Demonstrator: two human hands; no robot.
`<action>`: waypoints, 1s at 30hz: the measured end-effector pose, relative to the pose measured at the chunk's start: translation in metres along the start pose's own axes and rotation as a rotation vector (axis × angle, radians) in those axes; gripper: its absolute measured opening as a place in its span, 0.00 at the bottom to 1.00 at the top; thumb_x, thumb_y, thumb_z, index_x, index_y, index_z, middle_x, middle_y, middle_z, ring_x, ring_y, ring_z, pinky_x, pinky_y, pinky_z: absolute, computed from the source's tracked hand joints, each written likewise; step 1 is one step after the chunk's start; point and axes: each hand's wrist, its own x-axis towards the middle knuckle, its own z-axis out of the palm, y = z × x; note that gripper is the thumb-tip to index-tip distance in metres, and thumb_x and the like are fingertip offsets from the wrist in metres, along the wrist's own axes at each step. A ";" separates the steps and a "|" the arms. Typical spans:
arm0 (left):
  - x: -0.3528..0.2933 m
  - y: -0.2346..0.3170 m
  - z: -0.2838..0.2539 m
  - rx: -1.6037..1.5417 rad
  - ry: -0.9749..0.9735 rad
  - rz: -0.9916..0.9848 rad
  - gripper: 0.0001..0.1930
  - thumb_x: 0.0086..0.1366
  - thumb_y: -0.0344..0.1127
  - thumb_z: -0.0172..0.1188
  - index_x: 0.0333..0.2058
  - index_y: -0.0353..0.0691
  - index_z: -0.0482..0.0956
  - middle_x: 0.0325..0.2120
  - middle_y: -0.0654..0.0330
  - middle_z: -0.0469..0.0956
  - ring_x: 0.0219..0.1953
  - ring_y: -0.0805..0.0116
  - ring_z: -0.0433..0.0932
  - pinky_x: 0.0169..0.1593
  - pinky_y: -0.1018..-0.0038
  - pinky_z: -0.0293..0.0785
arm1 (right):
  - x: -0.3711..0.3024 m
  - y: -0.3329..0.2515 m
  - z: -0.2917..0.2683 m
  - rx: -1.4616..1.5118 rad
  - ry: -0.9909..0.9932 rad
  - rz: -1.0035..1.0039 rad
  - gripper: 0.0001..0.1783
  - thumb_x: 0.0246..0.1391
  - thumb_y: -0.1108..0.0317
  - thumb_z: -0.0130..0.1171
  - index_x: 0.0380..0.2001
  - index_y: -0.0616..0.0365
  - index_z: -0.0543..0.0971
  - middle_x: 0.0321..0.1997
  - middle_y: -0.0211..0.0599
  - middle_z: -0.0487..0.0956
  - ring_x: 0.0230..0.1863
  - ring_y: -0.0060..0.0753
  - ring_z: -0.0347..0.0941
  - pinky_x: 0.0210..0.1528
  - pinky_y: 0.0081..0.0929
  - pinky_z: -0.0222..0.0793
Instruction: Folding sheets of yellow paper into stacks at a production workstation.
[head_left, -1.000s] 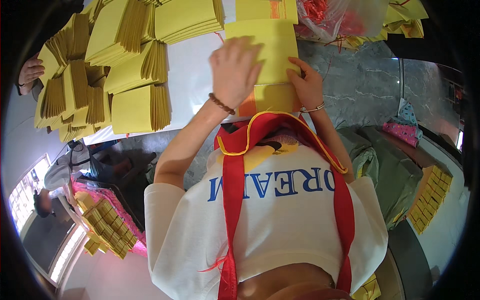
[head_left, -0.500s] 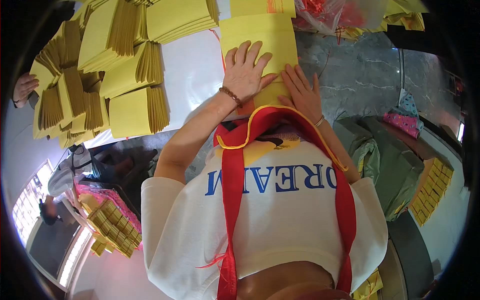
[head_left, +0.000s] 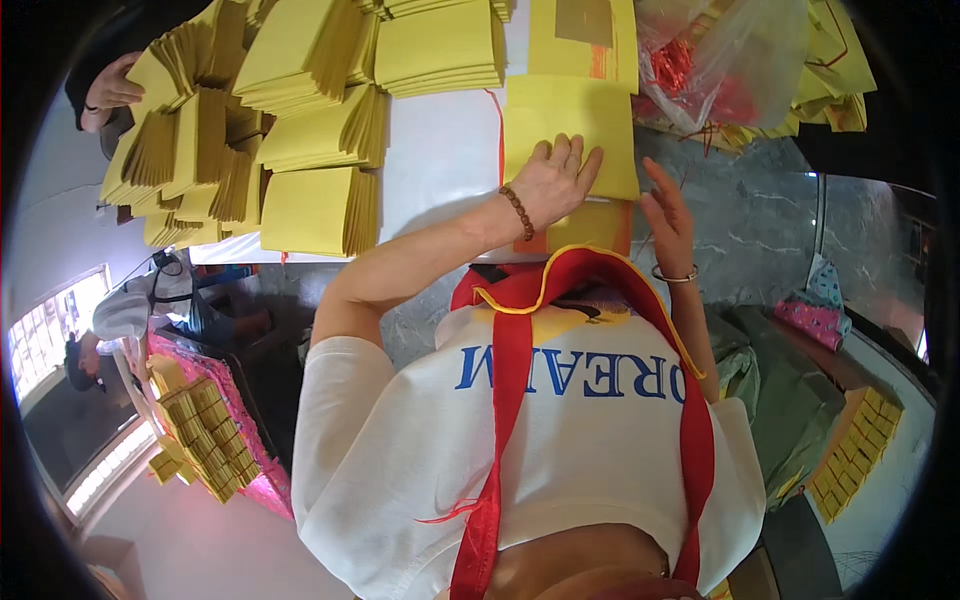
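Spreading at my left, yellow paper stacks (head_left: 310, 213) cover part of the white table (head_left: 435, 150); my left hand (head_left: 555, 185) lies palm-down, fingers extended, on the yellow sheet (head_left: 560, 110) before me, and my right hand (head_left: 671, 220) hangs open just beside the sheet's right edge

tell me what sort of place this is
Likely a small paper-goods workshop: yellow stacks crowd the white table, bundles sit packed at lower left, and another person's hand shows beside the stacks.

The window (head_left: 56, 332) glares at left; fisheye edges bend.
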 end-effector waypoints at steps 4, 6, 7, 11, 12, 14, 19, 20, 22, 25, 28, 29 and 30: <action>0.007 -0.050 -0.031 -0.647 -0.047 -0.167 0.27 0.51 0.27 0.52 0.53 0.37 0.65 0.45 0.54 0.73 0.43 0.57 0.74 0.45 0.67 0.71 | -0.001 0.009 -0.002 0.113 0.164 0.093 0.21 0.56 0.70 0.49 0.53 0.61 0.67 0.57 0.37 0.67 0.58 0.28 0.60 0.58 0.24 0.54; -0.004 -0.093 -0.042 -0.740 0.290 -0.142 0.25 0.52 0.25 0.51 0.53 0.39 0.67 0.45 0.54 0.74 0.44 0.53 0.73 0.46 0.67 0.71 | -0.003 0.016 -0.001 0.127 0.172 0.080 0.20 0.56 0.70 0.50 0.52 0.61 0.68 0.56 0.37 0.68 0.57 0.27 0.62 0.57 0.24 0.55; -0.005 -0.111 -0.061 -0.766 0.239 -0.256 0.25 0.52 0.24 0.51 0.52 0.42 0.68 0.46 0.53 0.72 0.46 0.52 0.72 0.49 0.66 0.68 | -0.006 0.021 -0.001 0.133 0.197 0.080 0.19 0.55 0.71 0.50 0.52 0.62 0.69 0.55 0.37 0.70 0.56 0.27 0.63 0.57 0.23 0.56; -0.017 -0.170 -0.035 -0.195 0.348 -0.283 0.30 0.50 0.24 0.54 0.55 0.48 0.65 0.50 0.56 0.70 0.50 0.58 0.69 0.50 0.65 0.65 | -0.010 0.030 0.007 0.101 0.224 0.100 0.18 0.55 0.72 0.50 0.50 0.62 0.71 0.52 0.36 0.71 0.54 0.27 0.65 0.55 0.23 0.58; -0.019 -0.177 -0.019 0.001 0.311 -0.363 0.32 0.49 0.25 0.55 0.56 0.49 0.63 0.51 0.58 0.69 0.52 0.60 0.68 0.51 0.65 0.64 | -0.011 0.033 0.008 0.126 0.223 0.108 0.17 0.55 0.72 0.50 0.49 0.62 0.71 0.52 0.36 0.72 0.53 0.27 0.65 0.55 0.23 0.58; -0.025 -0.190 0.012 0.026 0.235 -0.325 0.33 0.49 0.25 0.56 0.56 0.52 0.62 0.51 0.59 0.69 0.51 0.61 0.68 0.50 0.65 0.64 | -0.012 0.035 0.012 0.155 0.215 0.111 0.17 0.56 0.72 0.50 0.49 0.63 0.71 0.51 0.36 0.72 0.53 0.27 0.66 0.55 0.23 0.59; -0.024 -0.200 0.042 0.062 0.106 -0.292 0.36 0.49 0.27 0.56 0.58 0.59 0.59 0.52 0.62 0.68 0.51 0.61 0.68 0.50 0.65 0.64 | -0.016 0.038 0.015 0.220 0.183 0.125 0.16 0.56 0.72 0.49 0.48 0.63 0.71 0.49 0.37 0.73 0.50 0.27 0.68 0.53 0.23 0.61; -0.022 -0.203 0.041 0.065 0.070 -0.301 0.35 0.50 0.27 0.55 0.58 0.60 0.59 0.52 0.62 0.68 0.51 0.61 0.68 0.50 0.65 0.64 | -0.016 0.038 0.015 0.220 0.187 0.128 0.16 0.56 0.72 0.49 0.48 0.63 0.71 0.49 0.37 0.73 0.50 0.27 0.68 0.53 0.23 0.61; -0.024 -0.204 0.041 0.067 0.027 -0.314 0.35 0.50 0.27 0.55 0.58 0.60 0.59 0.52 0.62 0.68 0.52 0.61 0.67 0.50 0.65 0.64 | -0.016 0.034 0.016 0.214 0.173 0.138 0.16 0.56 0.73 0.48 0.48 0.63 0.71 0.48 0.37 0.74 0.49 0.26 0.68 0.53 0.23 0.61; -0.024 -0.207 0.042 0.060 -0.038 -0.256 0.34 0.51 0.27 0.54 0.58 0.60 0.59 0.53 0.62 0.67 0.53 0.61 0.66 0.52 0.66 0.64 | -0.015 0.035 0.015 0.216 0.171 0.135 0.15 0.56 0.73 0.48 0.47 0.63 0.72 0.47 0.36 0.74 0.48 0.26 0.68 0.52 0.22 0.61; -0.022 -0.204 0.042 -0.069 -0.192 -0.337 0.35 0.51 0.27 0.53 0.58 0.60 0.57 0.55 0.62 0.63 0.56 0.62 0.63 0.55 0.65 0.61 | -0.014 0.040 0.016 0.231 0.175 0.116 0.15 0.56 0.73 0.49 0.47 0.63 0.72 0.47 0.36 0.74 0.48 0.25 0.68 0.52 0.22 0.61; -0.021 -0.203 0.042 -0.062 -0.250 -0.355 0.35 0.51 0.27 0.53 0.58 0.60 0.57 0.57 0.62 0.60 0.58 0.63 0.59 0.56 0.59 0.56 | -0.014 0.042 0.015 0.229 0.173 0.118 0.15 0.56 0.73 0.49 0.47 0.63 0.72 0.47 0.36 0.74 0.48 0.25 0.68 0.52 0.22 0.61; -0.022 -0.203 0.041 -0.053 -0.306 -0.375 0.35 0.50 0.27 0.52 0.58 0.60 0.56 0.58 0.61 0.57 0.60 0.64 0.55 0.57 0.53 0.52 | -0.014 0.043 0.015 0.196 0.168 0.118 0.15 0.56 0.73 0.49 0.47 0.63 0.72 0.47 0.36 0.74 0.48 0.25 0.68 0.52 0.22 0.62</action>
